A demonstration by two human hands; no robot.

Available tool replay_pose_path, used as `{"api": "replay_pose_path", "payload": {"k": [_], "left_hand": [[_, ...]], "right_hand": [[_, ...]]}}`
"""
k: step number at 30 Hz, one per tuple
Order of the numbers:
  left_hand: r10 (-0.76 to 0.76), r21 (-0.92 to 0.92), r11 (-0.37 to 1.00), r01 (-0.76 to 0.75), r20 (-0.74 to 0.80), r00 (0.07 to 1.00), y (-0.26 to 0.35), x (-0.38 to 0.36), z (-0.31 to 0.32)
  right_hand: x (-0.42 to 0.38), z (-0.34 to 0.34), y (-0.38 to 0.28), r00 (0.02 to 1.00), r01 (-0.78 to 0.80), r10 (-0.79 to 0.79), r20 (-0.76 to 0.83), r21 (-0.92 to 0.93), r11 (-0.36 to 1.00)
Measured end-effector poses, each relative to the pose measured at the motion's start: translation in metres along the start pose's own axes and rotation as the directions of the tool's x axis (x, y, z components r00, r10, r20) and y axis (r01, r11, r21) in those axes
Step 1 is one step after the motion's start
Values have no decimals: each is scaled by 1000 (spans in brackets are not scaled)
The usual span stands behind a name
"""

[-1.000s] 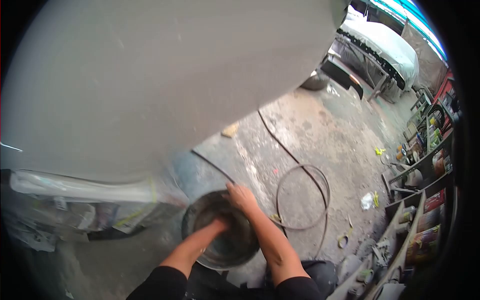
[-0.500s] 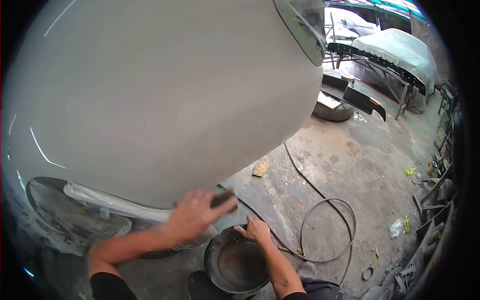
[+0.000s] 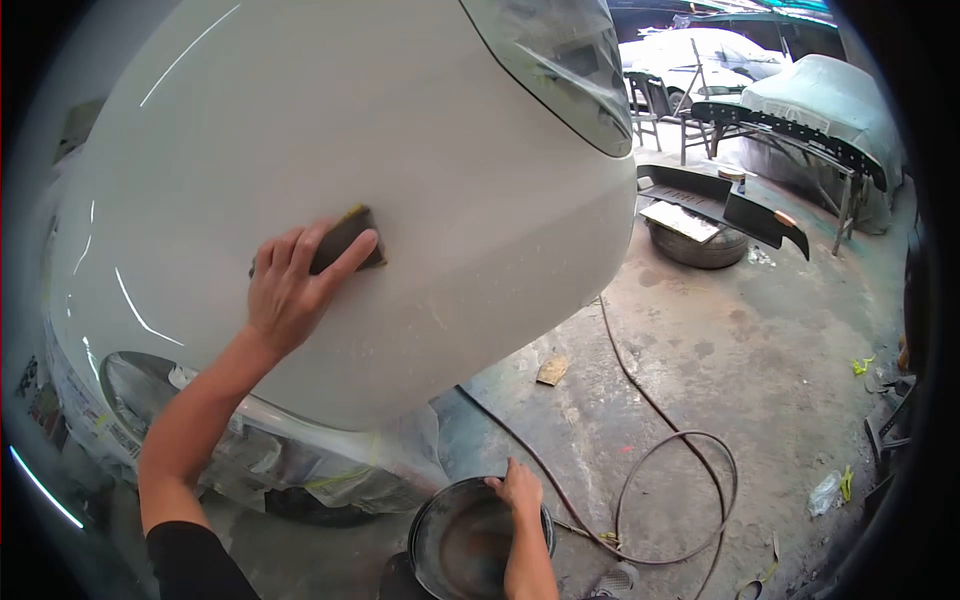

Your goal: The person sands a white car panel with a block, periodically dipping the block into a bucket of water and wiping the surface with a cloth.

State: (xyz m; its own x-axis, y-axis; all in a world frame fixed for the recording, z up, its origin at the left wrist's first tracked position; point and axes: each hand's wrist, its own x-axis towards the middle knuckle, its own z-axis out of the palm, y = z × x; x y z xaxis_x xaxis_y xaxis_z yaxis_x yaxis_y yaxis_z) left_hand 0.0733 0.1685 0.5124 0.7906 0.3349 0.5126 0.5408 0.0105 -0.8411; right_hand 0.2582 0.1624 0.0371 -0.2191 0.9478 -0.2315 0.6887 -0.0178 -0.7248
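Observation:
My left hand (image 3: 290, 285) presses a dark sanding pad (image 3: 345, 238) flat against the white car body panel (image 3: 400, 160). The pad sits under my fingertips, its upper right corner showing. My right hand (image 3: 520, 488) rests on the far rim of a dark round basin (image 3: 440, 540) standing on the floor below the car. The wheel arch (image 3: 230, 450) beneath the panel is masked with paper and plastic sheeting.
A black hose (image 3: 690, 470) loops over the concrete floor to the right. A black bumper (image 3: 740, 205) lies on a tyre further back, with covered cars (image 3: 820, 100) and a stand behind. Scraps and a plastic bag (image 3: 828, 492) litter the floor at right.
My left hand came out of the basin with the pad and rose up to the car panel. My right hand stayed on the basin rim. The view tilted upward.

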Motion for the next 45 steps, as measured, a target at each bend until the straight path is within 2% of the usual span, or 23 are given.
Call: {"api": "replay_pose_path", "payload": {"k": [2, 3, 6, 9, 12, 14, 17, 18, 21, 22, 25, 28, 30, 33, 35, 38, 41, 45], "left_hand": [[58, -23, 998, -59, -53, 997, 1, 33, 14], [90, -8, 996, -92, -129, 987, 4, 65, 24], [103, 70, 994, -84, -351, 931, 28, 197, 63], [105, 47, 994, -96, -265, 958, 30, 172, 52], [55, -74, 995, -65, -132, 990, 30, 68, 28], [64, -13, 998, -64, -23, 998, 26, 40, 17], [82, -30, 996, -85, -76, 994, 24, 87, 25], [47, 7, 999, -47, -73, 996, 26, 116, 28], [21, 66, 998, -14, -106, 994, 28, 139, 34], [-6, 6, 1000, 6, -63, 998, 28, 128, 26], [41, -56, 997, -45, -72, 997, 32, 48, 23], [108, -11, 994, -108, -57, 993, 23, 64, 18], [88, 42, 996, -83, -133, 987, 14, 123, 32], [38, 97, 995, -19, -194, 980, 19, 168, 46], [26, 0, 1000, -26, -144, 989, 26, 120, 30], [-14, -82, 997, 11, -44, 999, 32, 23, 14], [52, -59, 997, -57, -77, 996, 27, 61, 20], [114, 25, 993, -111, -137, 984, 37, 157, 36]], "right_hand": [[5, 3, 1, 999, -4, 4, 34, 1, 1000], [9, 7, 0, 999, 2, -3, 40, 16, 1000], [9, 9, 4, 999, 1, -2, 47, 31, 1000], [2, 2, 7, 1000, 8, -10, 24, 71, 997], [13, 5, 13, 998, 56, -56, 0, 149, 987], [15, 10, 15, 998, 66, -65, -8, 140, 988], [13, 0, 4, 997, -16, 8, 73, 113, 993], [14, 0, 4, 997, -20, 12, 72, 112, 993], [13, 4, 1, 997, -31, 23, 68, 116, 993], [10, 5, 0, 998, -31, 25, 61, 113, 993], [10, 1, 2, 996, -50, 43, 72, 101, 994], [13, -6, -3, 994, -66, 56, 97, 104, 992], [12, -1, -6, 993, -63, 53, 101, 96, 993], [12, 4, 1, 997, -56, 52, 49, 83, 995], [15, 8, 2, 999, -39, 37, 28, 75, 996], [12, -4, -2, 991, -86, 75, 110, 103, 991], [12, 6, 0, 995, -69, 61, 76, 98, 993], [11, 9, 2, 999, -37, 36, 18, 59, 998]]}}
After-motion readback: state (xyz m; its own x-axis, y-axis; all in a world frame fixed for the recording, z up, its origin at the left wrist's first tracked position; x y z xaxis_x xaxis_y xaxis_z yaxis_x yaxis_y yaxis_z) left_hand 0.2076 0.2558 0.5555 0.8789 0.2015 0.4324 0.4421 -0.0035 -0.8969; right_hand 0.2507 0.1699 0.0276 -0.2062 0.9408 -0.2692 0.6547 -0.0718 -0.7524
